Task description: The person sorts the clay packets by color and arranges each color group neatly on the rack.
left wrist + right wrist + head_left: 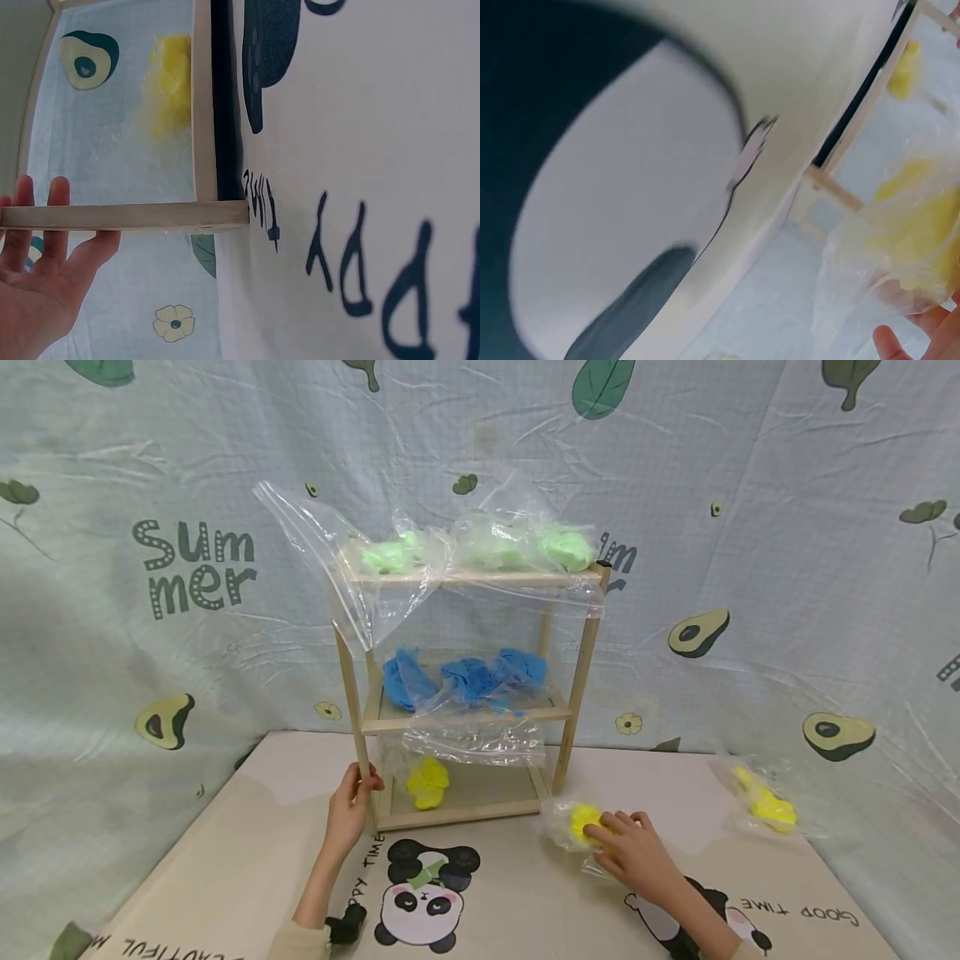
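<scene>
A small three-tier wooden shelf stands on the table. My left hand grips its front left post low down, fingers passing around the wood. My right hand holds a clear plastic bag with a bright yellow clay-like lump, just right of the shelf's bottom tier. In the right wrist view this yellow bag hangs above the fingers, partly blurred. Another bagged yellow lump sits on the bottom tier, toward the left. Bagged blue lumps lie on the middle tier, bagged light green lumps on top.
One more bagged yellow lump lies at the table's right side. Loose plastic from the top bags hangs over the shelf's left front. A printed cloth hangs behind the table. Panda drawings mark the tabletop.
</scene>
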Demonstrator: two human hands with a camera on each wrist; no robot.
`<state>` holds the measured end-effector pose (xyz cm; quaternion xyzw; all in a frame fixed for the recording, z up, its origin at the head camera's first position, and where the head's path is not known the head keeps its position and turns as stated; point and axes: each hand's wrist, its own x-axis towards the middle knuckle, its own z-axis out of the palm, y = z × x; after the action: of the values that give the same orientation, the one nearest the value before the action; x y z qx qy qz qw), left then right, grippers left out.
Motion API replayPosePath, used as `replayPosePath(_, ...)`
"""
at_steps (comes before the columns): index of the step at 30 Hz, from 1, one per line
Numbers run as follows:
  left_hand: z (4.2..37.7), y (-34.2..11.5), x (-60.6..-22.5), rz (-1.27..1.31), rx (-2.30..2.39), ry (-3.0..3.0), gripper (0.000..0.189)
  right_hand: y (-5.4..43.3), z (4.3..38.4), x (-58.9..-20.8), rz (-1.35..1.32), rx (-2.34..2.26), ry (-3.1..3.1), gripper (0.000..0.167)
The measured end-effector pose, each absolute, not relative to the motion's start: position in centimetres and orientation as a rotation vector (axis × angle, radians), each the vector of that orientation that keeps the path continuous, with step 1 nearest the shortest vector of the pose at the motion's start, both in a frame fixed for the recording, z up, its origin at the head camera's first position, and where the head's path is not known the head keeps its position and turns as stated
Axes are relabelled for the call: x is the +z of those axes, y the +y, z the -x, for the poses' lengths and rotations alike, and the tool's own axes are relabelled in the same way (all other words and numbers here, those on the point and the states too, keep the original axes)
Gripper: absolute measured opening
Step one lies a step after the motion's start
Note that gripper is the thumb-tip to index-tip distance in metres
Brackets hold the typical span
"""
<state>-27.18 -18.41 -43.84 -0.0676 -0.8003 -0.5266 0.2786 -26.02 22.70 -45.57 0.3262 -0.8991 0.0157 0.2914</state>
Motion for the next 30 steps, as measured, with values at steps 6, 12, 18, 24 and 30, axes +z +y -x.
replayPosePath(6, 27.9, -18.8, -45.0, 0.198, -1.41, -2.125, 0.011, 21.1, 25.8, -45.7, -0.845, 0.113, -2.337, 0.03)
replayPosePath(12, 27.9, -18.8, -45.1, 0.183, -1.428, -2.121, 0.012, 19.4, 26.3, -45.8, -0.886, 0.153, -2.26, 0.032)
replayPosePath(18, 27.7, -18.7, -44.9, 0.171, -1.449, -2.118, 0.017, 17.5, 26.7, -45.7, -0.889, 0.2, -2.294, 0.031)
replayPosePath(24, 27.7, -18.7, -44.9, 0.165, -1.432, -2.142, 0.017, 15.5, 27.3, -45.7, -0.895, 0.273, -2.297, 0.032)
replayPosePath(30, 26.9, -18.2, -43.6, 0.165, -1.438, -2.147, 0.012, 13.7, 27.5, -45.3, -0.929, 0.293, -2.289, 0.036)
